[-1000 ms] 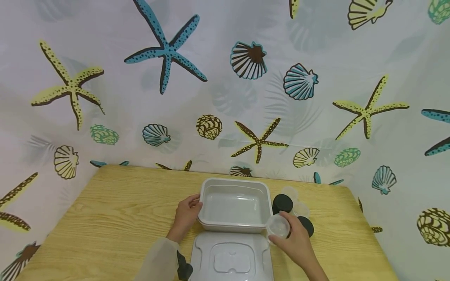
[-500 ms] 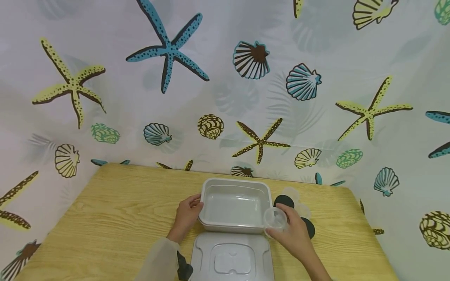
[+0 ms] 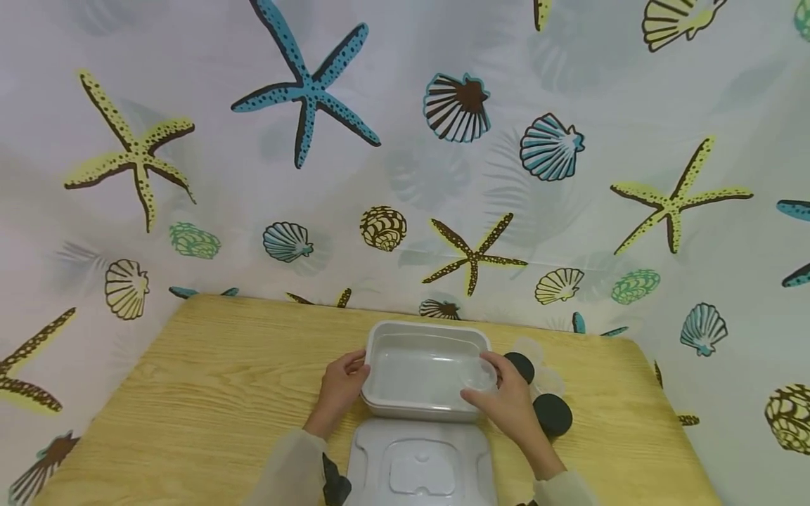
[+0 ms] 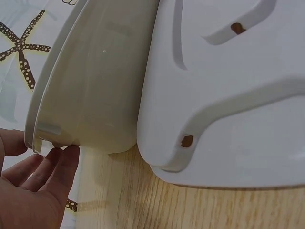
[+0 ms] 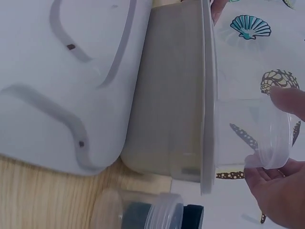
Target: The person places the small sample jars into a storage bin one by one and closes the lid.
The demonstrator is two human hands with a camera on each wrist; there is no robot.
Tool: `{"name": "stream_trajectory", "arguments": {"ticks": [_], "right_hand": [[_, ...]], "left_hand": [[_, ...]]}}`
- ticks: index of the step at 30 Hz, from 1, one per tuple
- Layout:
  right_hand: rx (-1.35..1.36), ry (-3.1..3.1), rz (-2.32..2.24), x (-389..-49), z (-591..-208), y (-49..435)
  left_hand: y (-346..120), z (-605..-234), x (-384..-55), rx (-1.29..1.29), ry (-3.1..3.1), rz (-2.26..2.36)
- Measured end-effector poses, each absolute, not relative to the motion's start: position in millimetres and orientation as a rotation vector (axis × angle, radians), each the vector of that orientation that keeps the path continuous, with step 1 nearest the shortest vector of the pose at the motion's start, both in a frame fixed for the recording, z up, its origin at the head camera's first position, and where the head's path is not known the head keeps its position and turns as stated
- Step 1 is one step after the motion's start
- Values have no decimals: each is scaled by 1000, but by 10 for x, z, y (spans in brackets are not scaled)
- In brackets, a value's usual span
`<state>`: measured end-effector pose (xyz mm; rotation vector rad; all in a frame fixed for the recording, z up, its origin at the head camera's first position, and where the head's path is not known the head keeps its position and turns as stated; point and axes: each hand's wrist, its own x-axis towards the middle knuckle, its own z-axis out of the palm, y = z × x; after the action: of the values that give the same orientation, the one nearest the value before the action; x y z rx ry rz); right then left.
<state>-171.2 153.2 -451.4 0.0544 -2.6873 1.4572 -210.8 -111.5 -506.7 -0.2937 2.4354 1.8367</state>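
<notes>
A rectangular off-white plastic box (image 3: 414, 407) stands on the table with its top uncovered. My left hand (image 3: 340, 386) holds its left side; in the left wrist view the thumb and the fingers (image 4: 62, 167) lie on either side of the rim. My right hand (image 3: 506, 397) grips a clear, round plastic jar (image 5: 245, 133) by its wide end, over the right part of the box. In the right wrist view the jar's narrower end points down toward the box rim. The white lid (image 3: 422, 464) lies in front of the box, close against it.
Right of the box are two black round things (image 3: 553, 414) and clear round pieces (image 3: 549, 381). The right wrist view shows another clear jar (image 5: 164, 214) near the box. A wooden table (image 3: 209, 393) bears everything, with a shell-patterned curtain (image 3: 405, 176) behind.
My right hand has carried the clear jar leftward, from beside the box's right edge to over the box. My left hand has stayed at the box's left side.
</notes>
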Motion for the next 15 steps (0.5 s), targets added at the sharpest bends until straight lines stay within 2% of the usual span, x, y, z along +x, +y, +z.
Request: {"name": "stream_trajectory", "arguments": {"ticks": [15], "right_hand": [[155, -2675, 1437, -2065, -4619, 1135]], "left_hand": [[-1100, -5030, -2110, -324, 2436, 1813]]}}
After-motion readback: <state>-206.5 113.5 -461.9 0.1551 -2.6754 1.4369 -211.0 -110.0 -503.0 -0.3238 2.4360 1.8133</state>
